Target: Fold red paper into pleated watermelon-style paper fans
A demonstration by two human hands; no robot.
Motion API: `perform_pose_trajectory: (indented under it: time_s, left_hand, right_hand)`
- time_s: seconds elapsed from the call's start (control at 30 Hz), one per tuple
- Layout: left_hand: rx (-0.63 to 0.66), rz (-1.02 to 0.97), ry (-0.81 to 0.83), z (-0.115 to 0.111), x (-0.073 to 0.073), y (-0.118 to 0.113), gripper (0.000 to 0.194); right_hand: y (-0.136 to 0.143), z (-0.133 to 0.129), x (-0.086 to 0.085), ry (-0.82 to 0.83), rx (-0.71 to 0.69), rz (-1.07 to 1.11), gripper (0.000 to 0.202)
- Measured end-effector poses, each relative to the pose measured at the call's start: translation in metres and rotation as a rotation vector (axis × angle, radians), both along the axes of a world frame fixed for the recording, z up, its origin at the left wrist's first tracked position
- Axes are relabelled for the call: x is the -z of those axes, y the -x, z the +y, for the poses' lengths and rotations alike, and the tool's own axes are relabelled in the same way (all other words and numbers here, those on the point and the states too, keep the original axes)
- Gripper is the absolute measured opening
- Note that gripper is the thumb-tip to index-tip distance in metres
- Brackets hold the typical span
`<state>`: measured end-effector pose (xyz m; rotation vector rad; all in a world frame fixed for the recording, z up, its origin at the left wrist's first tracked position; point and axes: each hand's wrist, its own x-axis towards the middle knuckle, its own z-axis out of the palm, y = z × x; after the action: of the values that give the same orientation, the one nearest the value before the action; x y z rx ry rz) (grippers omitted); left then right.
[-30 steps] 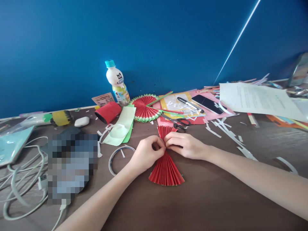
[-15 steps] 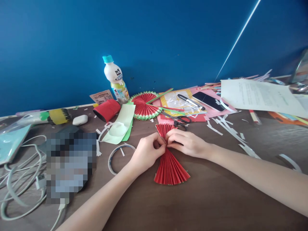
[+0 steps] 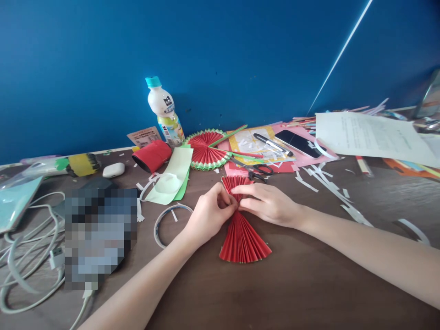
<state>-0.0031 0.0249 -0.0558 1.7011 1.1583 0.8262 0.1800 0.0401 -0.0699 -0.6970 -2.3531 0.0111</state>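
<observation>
A red pleated paper [image 3: 245, 240] lies on the brown table, pinched in at its waist so both ends spread like a bow. From the left, my left hand [image 3: 213, 211] closes thumb and bent fingers on that narrow middle. My right hand [image 3: 266, 204] presses in from the other side, its fingertips meeting the left ones at the waist. One right finger reaches over the upper pleats. The exact pinch point is hidden behind the fingers. Just beyond the upper fan lie black scissors [image 3: 260, 171].
A roll of tape [image 3: 158, 238] rests left of my left hand. Behind are a red-and-green paper rosette fan [image 3: 206, 149], a bottle [image 3: 167, 114], a pen [image 3: 273, 144] and a phone [image 3: 299, 143]. White paper strips [image 3: 326, 185] are scattered right; white cables [image 3: 30, 256] coil left.
A right finger has lifted and stretched over the upper pleats. Both hands stay at the waist of the red paper, which has barely moved.
</observation>
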Motion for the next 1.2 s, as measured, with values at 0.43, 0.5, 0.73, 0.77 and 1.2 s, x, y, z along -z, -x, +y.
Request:
perform_pose_trajectory:
  time_s: [0.43, 0.5, 0.73, 0.77, 1.2]
  left_hand:
    - [-0.016, -0.024, 0.032, 0.0019, 0.0021, -0.0009, 0.021]
    - [-0.019, -0.036, 0.041, 0.0021, 0.0019, -0.0010, 0.021]
    - [-0.023, -0.047, 0.054, 0.0035, 0.0032, -0.0006, 0.022]
    - [-0.021, -0.048, 0.055, 0.0036, 0.0034, -0.0004, 0.022]
    - [0.040, -0.098, 0.052, 0.0030, 0.0020, -0.0009, 0.019]
  right_hand:
    - [-0.0022, 0.0024, -0.0017, -0.289, -0.142, -0.054, 0.022]
    - [-0.0022, 0.0018, -0.0012, -0.277, -0.134, -0.059, 0.021]
    - [-0.0006, -0.0011, 0.0000, -0.175, -0.101, -0.020, 0.015]
    - [-0.0004, -0.0017, -0.0004, -0.158, -0.100, -0.010, 0.014]
    - [0.0044, -0.0033, 0.0013, 0.122, -0.016, 0.146, 0.011]
